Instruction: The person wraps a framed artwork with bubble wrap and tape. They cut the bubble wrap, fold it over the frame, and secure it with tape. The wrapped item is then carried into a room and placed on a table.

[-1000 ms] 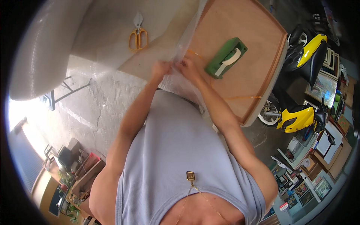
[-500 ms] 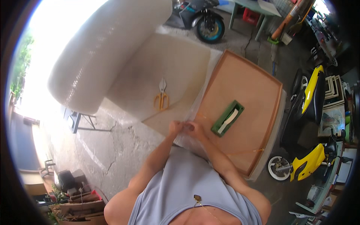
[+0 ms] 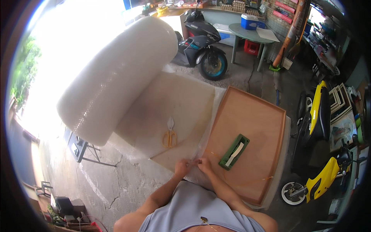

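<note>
Both hands pinch the clear bubble wrap (image 3: 200,174) at the near edge of the work surface, just left of a brown framed panel. My left hand (image 3: 182,168) and my right hand (image 3: 203,164) are closed close together on it. The brown panel (image 3: 251,116) lies on wrap, with orange tape strips at its edges. On it rests a green oblong holder (image 3: 232,158) with a cream curved band. Yellow-handled scissors (image 3: 169,137) lie beyond my left hand, blades pointing away. A big bubble wrap roll (image 3: 116,81) sits at the far left of the surface.
A dark motorcycle (image 3: 205,58) stands behind the surface, beside a green table (image 3: 245,33) bearing a blue cooler (image 3: 249,22). To the right are a yellow scooter (image 3: 322,176) and stacked frames (image 3: 338,98). Cracked concrete floor (image 3: 112,181) shows at left.
The view has tilted up, so the scene sits lower and more background shows. My hands stay together on the wrap, with the right fingers drawn in closer. Scissors and green holder stay put.
</note>
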Motion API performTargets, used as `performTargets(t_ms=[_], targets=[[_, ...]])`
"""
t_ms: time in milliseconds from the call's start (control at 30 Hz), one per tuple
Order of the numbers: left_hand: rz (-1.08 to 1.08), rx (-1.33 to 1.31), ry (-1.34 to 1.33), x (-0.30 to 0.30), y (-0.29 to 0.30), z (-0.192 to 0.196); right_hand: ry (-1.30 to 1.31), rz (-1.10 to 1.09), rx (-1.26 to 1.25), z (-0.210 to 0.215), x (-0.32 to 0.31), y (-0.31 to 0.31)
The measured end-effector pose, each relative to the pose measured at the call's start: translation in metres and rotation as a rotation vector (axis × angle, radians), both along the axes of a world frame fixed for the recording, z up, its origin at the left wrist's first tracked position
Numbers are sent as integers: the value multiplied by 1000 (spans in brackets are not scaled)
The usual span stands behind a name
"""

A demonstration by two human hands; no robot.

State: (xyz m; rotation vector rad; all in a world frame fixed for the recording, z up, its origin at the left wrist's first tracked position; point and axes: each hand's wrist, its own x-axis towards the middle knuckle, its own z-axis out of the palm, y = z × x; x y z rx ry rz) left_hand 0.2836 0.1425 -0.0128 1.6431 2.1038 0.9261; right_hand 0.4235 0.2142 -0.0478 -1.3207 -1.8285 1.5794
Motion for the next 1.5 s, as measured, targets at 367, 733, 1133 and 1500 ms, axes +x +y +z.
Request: performTargets(t_ms=[367, 733, 1133, 1500], targets=[[-142, 60, 143, -4, 11, -14, 16, -31, -111, -17, 2, 9], [36, -299, -69, -14, 26, -9, 79, 18, -85, -23, 5, 10], [15, -288, -370, -26, 27, -28, -73, -983, 152, 65, 81, -70], [78, -425, -466, -32, 32, -34, 359, -979, -355, 30, 111, -24]])
